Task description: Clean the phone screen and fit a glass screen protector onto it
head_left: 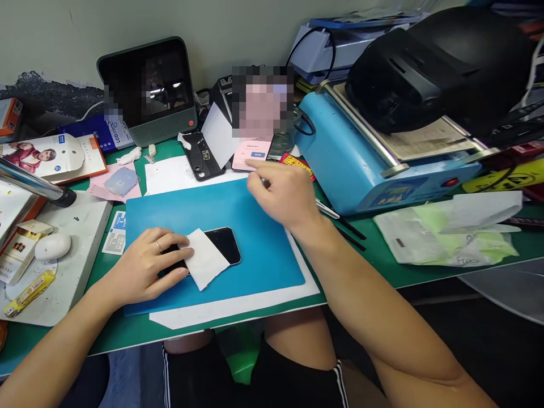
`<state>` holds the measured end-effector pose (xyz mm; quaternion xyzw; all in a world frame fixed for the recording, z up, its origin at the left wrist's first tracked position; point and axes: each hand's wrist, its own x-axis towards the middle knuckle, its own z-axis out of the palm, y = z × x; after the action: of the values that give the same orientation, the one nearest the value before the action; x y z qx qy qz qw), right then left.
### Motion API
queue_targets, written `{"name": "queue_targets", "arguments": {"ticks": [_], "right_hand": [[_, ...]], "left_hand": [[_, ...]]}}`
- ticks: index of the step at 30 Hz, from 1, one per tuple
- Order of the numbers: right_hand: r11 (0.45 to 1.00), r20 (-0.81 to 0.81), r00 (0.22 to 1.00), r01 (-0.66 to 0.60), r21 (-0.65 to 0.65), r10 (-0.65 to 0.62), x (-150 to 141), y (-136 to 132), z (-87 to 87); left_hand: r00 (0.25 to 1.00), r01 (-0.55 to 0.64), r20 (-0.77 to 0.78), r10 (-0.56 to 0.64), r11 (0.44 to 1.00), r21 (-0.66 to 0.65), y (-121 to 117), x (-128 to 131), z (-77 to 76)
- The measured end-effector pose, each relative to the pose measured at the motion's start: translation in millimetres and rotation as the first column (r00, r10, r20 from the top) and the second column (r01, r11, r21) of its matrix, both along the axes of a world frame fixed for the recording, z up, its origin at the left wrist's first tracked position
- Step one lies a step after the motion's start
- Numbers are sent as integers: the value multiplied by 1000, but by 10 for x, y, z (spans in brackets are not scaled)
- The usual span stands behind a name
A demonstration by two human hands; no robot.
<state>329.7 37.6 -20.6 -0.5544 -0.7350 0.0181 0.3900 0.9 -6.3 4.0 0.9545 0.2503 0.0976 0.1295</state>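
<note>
"2 bare hands: what does each have?"

"The left hand [155,263] lies over a flat, black, glass-fronted phone [227,245], fingers loosely spread, fingertips on a thin white square of cloth or paper [208,262]. No tight grip shows. The right hand [283,192] is curled with 1 index finger out; I cannot tell whether it also holds something."

"And the places?"

"The black phone is on a smooth, blue, rectangular mat [263,272], left of its middle, near the green counter's [361,271] front edge. Beyond the mat's back edge, that index finger points over a pink-screened phone [256,147]; contact is unclear."

"Which step, then?"

"My judgement: working the pink screen by fingertip. The next move calls for a precise tap, with the left hand steady so the white square doesn't slide."
</note>
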Motion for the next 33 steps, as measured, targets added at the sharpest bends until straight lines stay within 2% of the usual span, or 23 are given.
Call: {"name": "queue_targets", "arguments": {"ticks": [2, 3, 6, 13, 15, 17, 18, 20, 21, 23, 25, 27, 31, 33], "right_hand": [[974, 127, 978, 183, -134, -166, 58, 35, 28], [958, 187, 964, 223, -183, -189, 56, 29, 40], [934, 275, 943, 257, -250, -186, 2, -12, 54], [913, 302, 932, 290, -286, -202, 37, 44, -9], [922, 278, 938, 281, -267, -205, 45, 45, -8], [950, 219, 961, 217, -226, -167, 30, 19, 6], [968, 186, 977, 141, -210, -102, 14, -4, 14], [976, 145, 984, -77, -203, 107, -34, -58, 23], [956, 140, 963, -200, -214, 232, -64, -87, 21], [874, 144, 875, -422, -241, 462, -128, -137, 0], [797, 142, 790, -559, -229, 596, -186, -164, -38], [771, 138, 761, -610, -182, 634, -222, -160, -83], [825, 133, 814, -550, -130, 565, -221, -107, -139], [835, 130, 825, -537, -124, 550, -209, -89, -144]], "left_hand": [[1000, 21, 10, -22, 999, 29, 2, -11, -10], [999, 29, 17, -30, 999, 46, 3, -17, -16], [999, 34, 25, -36, 997, 72, 6, -31, -32], [1000, 24, 0, -24, 999, 46, 6, -34, -30], [1000, 24, 1, -24, 999, 44, 6, -29, -24], [1000, 30, 3, -30, 998, 49, 7, -23, -17], [999, 33, 3, -33, 998, 53, 9, -20, -15], [999, 33, -1, -33, 997, 66, 13, -19, -16], [1000, 28, -1, -28, 997, 77, 15, -21, -20], [1000, 5, -4, -5, 995, 102, 18, -27, -33], [1000, -17, -10, 18, 992, 127, 11, -25, -45], [1000, -9, -24, 13, 991, 133, -7, -5, -49], [993, 89, -78, -83, 993, 74, -58, 65, -35], [985, 103, -139, -98, 994, 28, -74, 83, -31]]}}
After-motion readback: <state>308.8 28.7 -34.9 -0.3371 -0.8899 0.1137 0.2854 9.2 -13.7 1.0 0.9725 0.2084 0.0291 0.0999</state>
